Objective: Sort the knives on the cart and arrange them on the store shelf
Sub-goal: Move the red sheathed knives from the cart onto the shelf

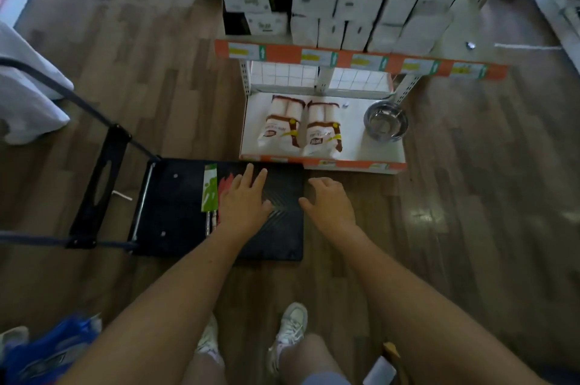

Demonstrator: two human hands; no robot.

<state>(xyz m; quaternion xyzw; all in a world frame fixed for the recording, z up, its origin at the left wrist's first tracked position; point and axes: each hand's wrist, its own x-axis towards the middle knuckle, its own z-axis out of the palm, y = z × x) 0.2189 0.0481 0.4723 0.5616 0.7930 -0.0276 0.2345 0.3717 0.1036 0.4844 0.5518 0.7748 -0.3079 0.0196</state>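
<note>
Head view: the left hand (244, 196) lies flat-fingered over a red knife pack (223, 191), gripping nothing, beside a green knife pack (209, 193) at mid-cart (175, 205). The right hand (329, 202) hovers loose and empty at the cart's right edge. Pickup appears to be starting; next comes a firm grip, then the shelf (251, 121).

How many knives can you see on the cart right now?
2. A green-packaged knife lies on the cart deck. A red one lies right beside it, partly under the left hand. That hand may hide more.
</note>
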